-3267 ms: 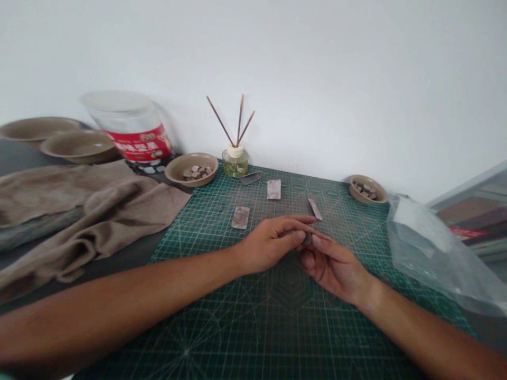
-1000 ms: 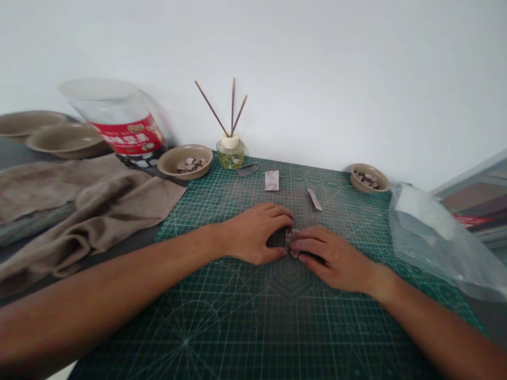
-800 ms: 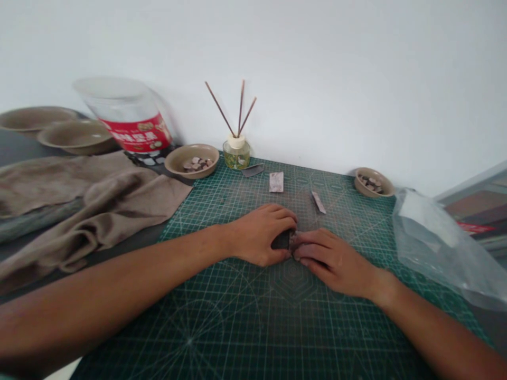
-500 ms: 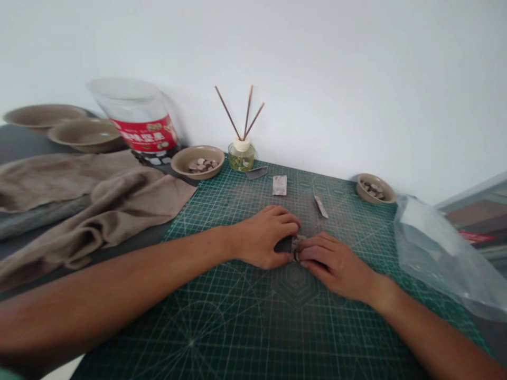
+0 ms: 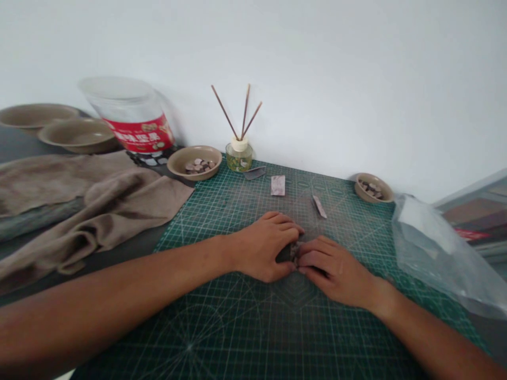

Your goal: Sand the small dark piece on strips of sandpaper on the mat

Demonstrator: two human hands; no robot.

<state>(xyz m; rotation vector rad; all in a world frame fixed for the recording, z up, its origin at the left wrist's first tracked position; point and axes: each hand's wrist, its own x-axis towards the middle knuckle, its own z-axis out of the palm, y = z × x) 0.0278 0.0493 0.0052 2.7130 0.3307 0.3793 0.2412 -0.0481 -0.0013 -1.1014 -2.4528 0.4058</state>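
Observation:
My left hand (image 5: 266, 249) and my right hand (image 5: 337, 272) meet over the middle of the green cutting mat (image 5: 225, 338). Between their fingertips is a small grey-brown mottled piece (image 5: 294, 250), mostly covered, so its kind does not show. The left thumb and fingers close around it from the left; the right fingers pinch it from the right. Beyond the hands lie a pale square piece (image 5: 278, 185), a narrow tilted piece (image 5: 319, 206) and a dark grey flat piece (image 5: 255, 172).
Bowls with small brownish pieces stand at back left (image 5: 179, 166) and back right (image 5: 370, 198). A reed diffuser (image 5: 239, 157) stands against the wall, left of centre. Leftward are a red-labelled plastic jar (image 5: 138, 132), more bowls (image 5: 79, 138) and brown cloth (image 5: 130, 211). A clear plastic bag (image 5: 443, 253) lies right.
Both hands have shifted slightly toward me, still together on the small piece. The whole view has moved a little, with the background sliding slightly left.

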